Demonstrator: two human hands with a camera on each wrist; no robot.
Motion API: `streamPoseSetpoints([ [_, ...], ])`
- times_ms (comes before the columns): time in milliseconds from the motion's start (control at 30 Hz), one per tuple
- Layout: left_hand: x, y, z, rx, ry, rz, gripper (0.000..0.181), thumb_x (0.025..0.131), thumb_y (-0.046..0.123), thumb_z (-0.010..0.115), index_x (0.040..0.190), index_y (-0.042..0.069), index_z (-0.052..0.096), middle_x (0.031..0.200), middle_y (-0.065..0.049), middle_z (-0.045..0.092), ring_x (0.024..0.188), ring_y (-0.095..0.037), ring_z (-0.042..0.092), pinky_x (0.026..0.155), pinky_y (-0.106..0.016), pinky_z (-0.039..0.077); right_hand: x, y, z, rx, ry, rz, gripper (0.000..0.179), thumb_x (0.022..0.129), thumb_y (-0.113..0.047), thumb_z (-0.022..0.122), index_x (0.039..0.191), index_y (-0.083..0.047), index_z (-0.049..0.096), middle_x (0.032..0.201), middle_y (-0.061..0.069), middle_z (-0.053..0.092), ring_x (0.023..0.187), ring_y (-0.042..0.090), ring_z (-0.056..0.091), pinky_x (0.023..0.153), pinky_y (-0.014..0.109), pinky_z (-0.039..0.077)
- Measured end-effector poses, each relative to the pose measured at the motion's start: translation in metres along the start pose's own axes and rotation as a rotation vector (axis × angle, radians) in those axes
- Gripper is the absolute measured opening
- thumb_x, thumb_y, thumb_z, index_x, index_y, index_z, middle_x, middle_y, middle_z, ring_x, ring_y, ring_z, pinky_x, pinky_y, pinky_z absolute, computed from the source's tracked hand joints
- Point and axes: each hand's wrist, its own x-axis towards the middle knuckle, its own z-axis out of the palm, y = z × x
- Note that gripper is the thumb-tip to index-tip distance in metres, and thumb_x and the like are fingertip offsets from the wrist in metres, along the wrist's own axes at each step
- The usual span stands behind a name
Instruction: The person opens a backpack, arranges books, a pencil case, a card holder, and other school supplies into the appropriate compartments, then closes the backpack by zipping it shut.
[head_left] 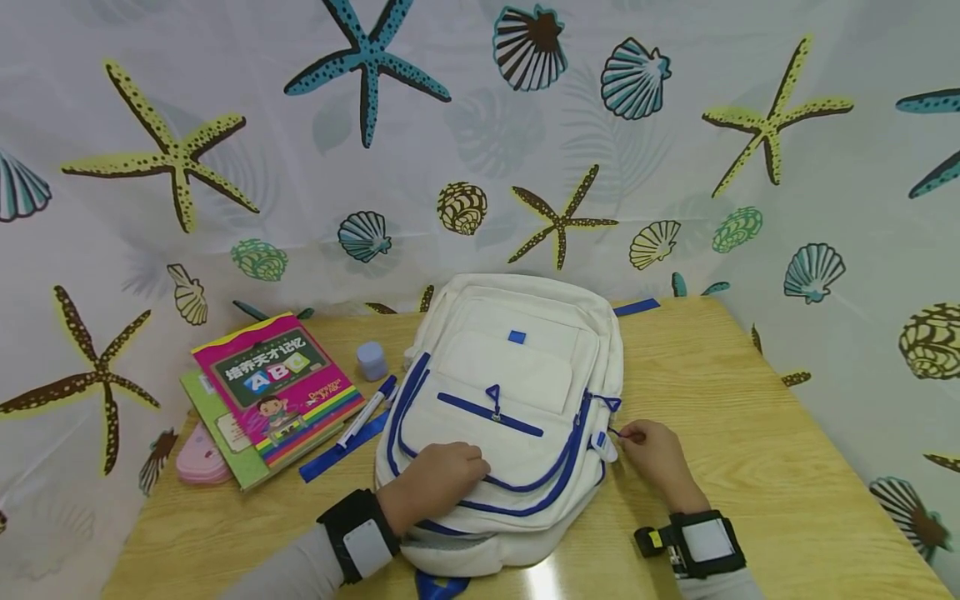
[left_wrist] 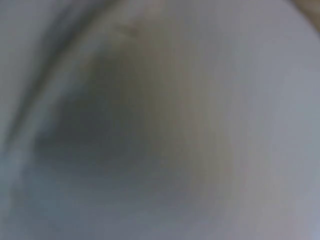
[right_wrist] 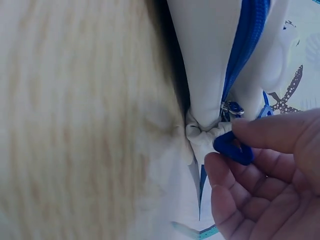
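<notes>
A white backpack [head_left: 502,367] with blue zips lies front side up on the wooden table. At its right side my right hand [head_left: 658,457] pinches a blue zipper pull [right_wrist: 232,149] between thumb and forefinger. The right wrist view shows the metal slider [right_wrist: 231,107] just beyond it, at the lower end of a blue zip [right_wrist: 246,45]. My left hand [head_left: 438,482] rests on the lower front of the backpack, its fingers bent loosely across the curved front zips. The left wrist view is a blur of pale fabric close to the camera.
Left of the backpack lie a pink ABC book [head_left: 285,383] on a green book [head_left: 217,429], a pink case [head_left: 202,458], a marker [head_left: 366,414] and a small lavender container [head_left: 372,361]. Blue straps [head_left: 330,462] stick out beneath the bag. A patterned curtain [head_left: 450,150] hangs behind.
</notes>
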Motion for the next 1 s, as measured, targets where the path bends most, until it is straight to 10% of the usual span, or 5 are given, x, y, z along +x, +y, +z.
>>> streamPoseSetpoints([
  [500, 0.013, -0.004, -0.025, -0.021, -0.053, -0.06, 0.012, 0.083, 0.01, 0.059, 0.083, 0.018, 0.069, 0.074, 0.008, 0.062, 0.064, 0.0, 0.053, 0.06, -0.017, 0.046, -0.004, -0.003, -0.003, -0.009, 0.039, -0.033, 0.007, 0.078, 0.0, 0.062, 0.083, 0.004, 0.065, 0.079, 0.015, 0.065, 0.074, 0.023, 0.061, 0.065, 0.033, 0.049],
  [1000, 0.011, -0.008, -0.03, -0.099, 0.177, -0.132, 0.01, 0.082, 0.012, 0.062, 0.089, 0.015, 0.069, 0.084, 0.007, 0.066, 0.079, -0.005, 0.062, 0.069, -0.019, 0.05, -0.013, -0.013, -0.006, -0.004, 0.096, -0.066, 0.009, 0.077, 0.0, 0.064, 0.084, 0.005, 0.065, 0.079, 0.017, 0.065, 0.073, 0.026, 0.062, 0.066, 0.036, 0.05],
])
